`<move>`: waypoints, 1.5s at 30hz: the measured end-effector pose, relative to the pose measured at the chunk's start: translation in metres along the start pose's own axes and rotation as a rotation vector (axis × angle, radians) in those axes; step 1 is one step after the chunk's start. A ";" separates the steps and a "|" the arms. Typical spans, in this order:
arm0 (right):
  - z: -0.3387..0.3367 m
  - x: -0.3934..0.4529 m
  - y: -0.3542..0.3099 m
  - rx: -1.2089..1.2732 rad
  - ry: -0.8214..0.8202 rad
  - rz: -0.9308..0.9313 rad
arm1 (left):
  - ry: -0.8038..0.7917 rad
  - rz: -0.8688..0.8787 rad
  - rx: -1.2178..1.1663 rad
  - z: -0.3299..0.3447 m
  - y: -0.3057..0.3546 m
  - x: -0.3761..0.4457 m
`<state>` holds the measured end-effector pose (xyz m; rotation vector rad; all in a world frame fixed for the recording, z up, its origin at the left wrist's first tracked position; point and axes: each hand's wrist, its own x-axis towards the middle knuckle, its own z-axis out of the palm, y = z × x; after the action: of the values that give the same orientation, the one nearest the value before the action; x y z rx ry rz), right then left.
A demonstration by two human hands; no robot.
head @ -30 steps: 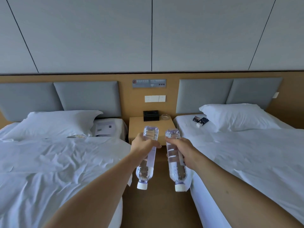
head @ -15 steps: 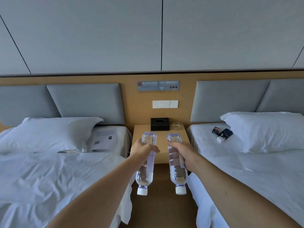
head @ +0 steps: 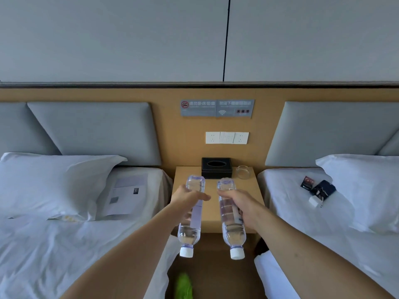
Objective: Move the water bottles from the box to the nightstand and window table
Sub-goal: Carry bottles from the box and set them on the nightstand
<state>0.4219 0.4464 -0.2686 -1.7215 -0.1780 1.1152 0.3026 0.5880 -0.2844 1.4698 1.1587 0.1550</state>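
Left hand [head: 185,199] grips left bottle [head: 191,214], cap down | right hand [head: 239,203] grips right bottle [head: 230,216], cap down | both above nightstand [head: 248,190], before tissue box [head: 216,168]

A black rectangular tissue box [head: 216,167] stands beside a clear glass ashtray [head: 244,172]. Grey wall signs [head: 217,108] hang above white sockets [head: 227,137]. A printed paper sheet [head: 125,196] lies beside the left bed's white pillow [head: 51,182]. Small dark items [head: 317,189] lie on the right bed's sheet.
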 end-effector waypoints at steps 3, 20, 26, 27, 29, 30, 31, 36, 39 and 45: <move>0.004 0.055 -0.016 -0.064 0.018 0.053 | -0.059 -0.053 0.022 -0.003 0.009 0.065; 0.010 0.255 -0.062 0.154 0.094 0.392 | -0.311 -0.315 0.109 -0.005 0.052 0.285; -0.013 0.309 -0.066 -0.027 0.057 0.504 | -0.353 -0.496 0.029 0.013 0.041 0.324; -0.015 0.320 -0.067 -0.102 0.058 0.500 | -0.333 -0.509 0.054 0.019 0.041 0.331; -0.018 0.343 -0.068 -0.261 0.051 0.484 | -0.307 -0.526 0.082 0.032 0.041 0.345; -0.019 0.354 -0.068 -0.315 0.043 0.478 | -0.316 -0.517 0.101 0.037 0.041 0.354; -0.021 0.364 -0.069 -0.366 0.032 0.471 | -0.341 -0.501 0.122 0.043 0.040 0.362; -0.032 0.398 -0.062 -0.618 0.032 0.375 | -0.382 -0.521 0.097 0.063 0.037 0.388; -0.041 0.417 -0.053 -0.710 0.071 0.215 | -0.310 -0.530 0.094 0.071 0.035 0.404; -0.044 0.443 -0.039 -0.696 0.109 0.015 | -0.251 -0.484 -0.023 0.080 0.037 0.422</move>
<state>0.7161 0.6939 -0.4964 -2.3908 -0.5337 1.0287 0.5860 0.8395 -0.4903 1.1138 1.2620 -0.3397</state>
